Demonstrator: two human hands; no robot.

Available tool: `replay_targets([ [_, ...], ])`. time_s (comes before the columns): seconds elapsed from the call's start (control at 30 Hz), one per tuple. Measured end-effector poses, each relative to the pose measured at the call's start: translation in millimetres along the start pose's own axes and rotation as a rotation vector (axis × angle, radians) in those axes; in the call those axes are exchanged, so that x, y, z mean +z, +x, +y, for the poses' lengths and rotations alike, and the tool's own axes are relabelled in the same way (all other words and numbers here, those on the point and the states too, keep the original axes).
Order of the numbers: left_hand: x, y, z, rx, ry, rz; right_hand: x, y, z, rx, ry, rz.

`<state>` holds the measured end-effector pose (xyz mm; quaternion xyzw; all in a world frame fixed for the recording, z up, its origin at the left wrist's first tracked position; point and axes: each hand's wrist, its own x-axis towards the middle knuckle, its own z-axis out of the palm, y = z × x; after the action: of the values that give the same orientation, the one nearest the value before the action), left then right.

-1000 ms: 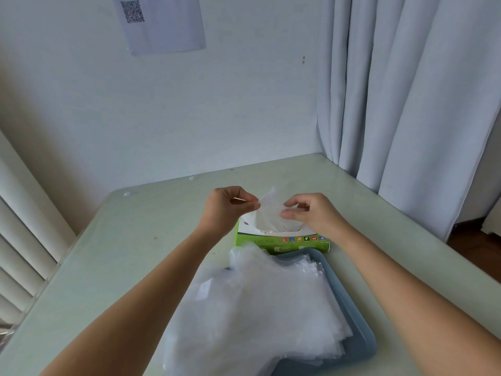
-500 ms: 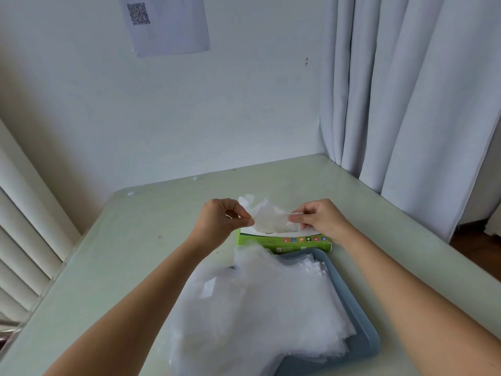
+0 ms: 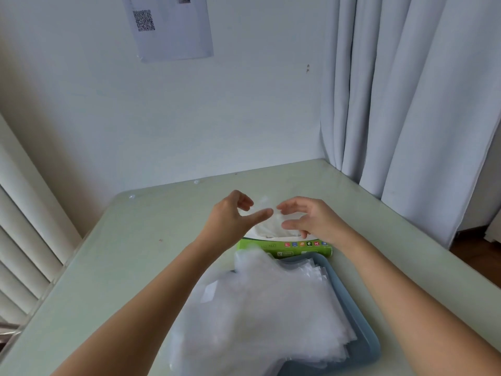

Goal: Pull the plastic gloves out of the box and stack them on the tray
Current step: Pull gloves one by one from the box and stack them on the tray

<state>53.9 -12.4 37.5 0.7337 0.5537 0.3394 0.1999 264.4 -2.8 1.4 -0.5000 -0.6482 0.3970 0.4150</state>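
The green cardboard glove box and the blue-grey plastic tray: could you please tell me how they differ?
Colour: the green cardboard box has a white top; the blue-grey plastic tray is plain.
Form: the box is closed apart from a top opening; the tray is shallow and open.
Contents: crumpled gloves poke from the box; the tray carries a flat glove stack overhanging its left edge.
Both rest on the pale green table.

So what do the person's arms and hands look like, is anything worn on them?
Nothing is worn: the left hand and right hand show no gloves, rings or watch, and the left forearm and right forearm are uncovered, with no sleeve in view.
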Motion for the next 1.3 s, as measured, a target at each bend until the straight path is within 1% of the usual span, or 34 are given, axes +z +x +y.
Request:
replay_targets([
  [0.07,4,3,5,0.003,0.056,0.019,4,-3,-9,-0.036,-0.1,-0.016],
  [0.17,10,6,6,-0.049,0.075,0.061,11,-5,-14,-0.118,-0.235,-0.053],
  [0.27,14,6,9,-0.129,0.089,0.05,16,-4,-14,-0.215,-0.498,-0.138],
  [0.3,15,5,10,-0.162,0.081,0.031,19,-4,-15,-0.23,-0.551,-0.155],
  [0.37,16,5,10,-0.2,0.103,-0.002,23,-6,-16,-0.237,-0.587,-0.166],
  [0.43,18,6,7,-0.179,0.132,-0.011,27,-7,-17,-0.229,-0.61,-0.158],
  [0.53,19,3,3,-0.152,0.084,0.012,30,-5,-14,-0.192,-0.627,-0.128],
  [0.6,15,0,1,-0.171,-0.019,0.038,30,-4,-9,-0.197,-0.653,-0.098],
  [0.67,9,-3,3,-0.189,-0.175,0.056,30,-2,0,-0.166,-0.64,-0.026],
  [0.83,2,-8,3,-0.241,-0.552,0.1,31,0,11,0.019,-0.401,0.131],
  [0.93,-2,-10,7,-0.233,-0.75,0.092,30,5,17,0.032,-0.448,0.204],
  [1.07,-19,-10,20,-0.144,-0.986,0.124,29,11,28,0.069,-0.494,0.265],
  [1.17,-42,-7,34,-0.08,-1.116,0.2,28,14,32,0.06,-0.547,0.214],
  [1.23,-60,-5,45,-0.047,-1.132,0.226,25,15,29,0.074,-0.608,0.172],
  [1.27,-67,-6,50,-0.036,-1.121,0.225,22,16,23,0.062,-0.628,0.182],
  [1.3,-73,-6,55,-0.031,-1.099,0.219,18,15,15,0.022,-0.639,0.233],
])
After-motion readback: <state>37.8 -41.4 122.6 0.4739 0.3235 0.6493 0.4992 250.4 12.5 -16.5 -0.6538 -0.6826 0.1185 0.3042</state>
